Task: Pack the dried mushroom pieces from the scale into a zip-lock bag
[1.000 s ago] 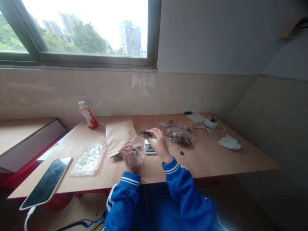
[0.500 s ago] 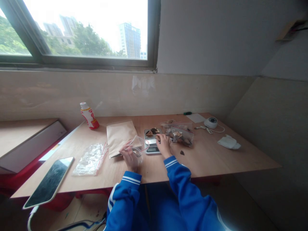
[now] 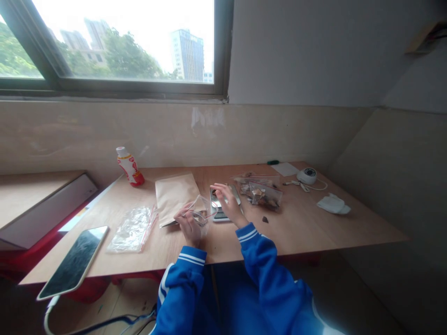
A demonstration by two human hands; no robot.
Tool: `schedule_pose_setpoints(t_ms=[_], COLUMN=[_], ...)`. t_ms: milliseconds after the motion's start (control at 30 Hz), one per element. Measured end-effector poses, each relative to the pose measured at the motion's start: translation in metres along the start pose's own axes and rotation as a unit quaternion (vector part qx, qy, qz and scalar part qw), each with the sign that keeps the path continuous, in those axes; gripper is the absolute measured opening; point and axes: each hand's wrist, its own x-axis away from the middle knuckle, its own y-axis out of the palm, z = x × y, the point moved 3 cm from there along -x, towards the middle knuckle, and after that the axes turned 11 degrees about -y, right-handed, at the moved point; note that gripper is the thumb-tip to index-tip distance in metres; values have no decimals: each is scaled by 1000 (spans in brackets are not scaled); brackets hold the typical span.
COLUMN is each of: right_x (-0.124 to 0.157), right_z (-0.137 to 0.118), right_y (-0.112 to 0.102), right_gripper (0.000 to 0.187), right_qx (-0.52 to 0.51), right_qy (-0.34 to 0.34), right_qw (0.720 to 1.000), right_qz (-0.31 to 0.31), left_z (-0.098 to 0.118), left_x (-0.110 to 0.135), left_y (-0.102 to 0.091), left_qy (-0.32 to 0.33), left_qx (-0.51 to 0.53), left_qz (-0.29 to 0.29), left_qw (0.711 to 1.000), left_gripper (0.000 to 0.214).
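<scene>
My left hand (image 3: 188, 226) is shut on a small clear zip bag (image 3: 199, 211), which holds something dark that is too small to make out. It rests in front of a kraft paper envelope (image 3: 175, 199). My right hand (image 3: 228, 202) reaches over a digital scale (image 3: 219, 215), its fingers spread above the metal plate. The hand hides most of the brown pieces on the plate. To the right of this hand lies a zip bag of brown pieces (image 3: 260, 193).
A flattened zip bag (image 3: 132, 230) and a smartphone on a cable (image 3: 73, 263) lie at the left. A bottle (image 3: 129, 166) stands at the back. A white round device (image 3: 307, 176), tissue (image 3: 333, 204), and a stray brown piece (image 3: 265, 219) lie to the right.
My right hand has moved up and left, from the scale's front right to above its plate, covering the brown pieces. My left hand and its bag have stayed nearly still.
</scene>
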Motion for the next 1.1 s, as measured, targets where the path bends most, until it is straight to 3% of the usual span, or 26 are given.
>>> schedule_pose_setpoints(t_ms=[100,200,367,467,633,733,800,867,967,1100], right_x=[4,3,-6,-11,-25,-33,-35,-33,-26,-15], right_z=[33,59,65,50,6,-16,-18,-5,35,89], right_y=[9,18,19,11,-9,-11,-8,-6,-4,4], right_gripper=[34,40,17,12,19,19,20,23,26,38], right_qx=[102,198,274,225,-1,-77,-94,-70,44,183], right_qy=[43,75,96,86,53,36,28,25,37,90], right_qw=[994,976,953,969,997,996,994,996,998,975], right_qz=[2,-48,-83,-47,58,3,-47,-40,12,-88], left_z=[-2,-4,-6,-7,-7,-6,-5,-5,-4,-5], left_x=[0,-1,-1,-1,-1,-1,-1,-1,-1,-1], left_y=[0,1,1,0,0,1,1,0,-1,-1], left_qy=[8,14,6,2,-19,-26,-26,-28,-34,-33], left_qx=[7,11,17,10,-1,7,10,9,6,14], left_qz=[-5,-6,-5,1,11,12,9,8,14,17], left_qw=[1000,1000,1000,1000,1000,1000,1000,1000,999,999], left_gripper=[16,14,13,14,17,17,18,18,19,18])
